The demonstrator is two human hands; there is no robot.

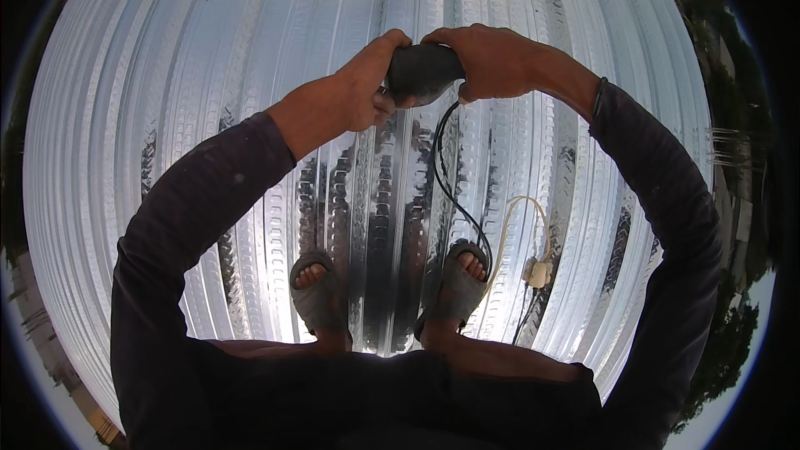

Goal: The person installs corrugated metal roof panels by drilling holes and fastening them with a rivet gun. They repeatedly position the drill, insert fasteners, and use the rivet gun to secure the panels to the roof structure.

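A person is gripping a dark rounded tool [425, 73] with both hands above a ribbed metal surface.

The left hand [367, 87] is grasping the tool's left end, its thumb lying along the top and some fingers curling underneath; the right hand [492, 60] is clasping the right end. The tool is sitting between them, well forward of the feet; its exact kind is too dark to tell. A black cable [438, 165] is dropping from just beside the right hand and curving down to the right sandal [458, 292]. The left sandal [319, 300] is resting on the shiny metal surface [250, 158]. Right of the feet, a pale cord [546, 221] is looping to a beige connector [537, 273].
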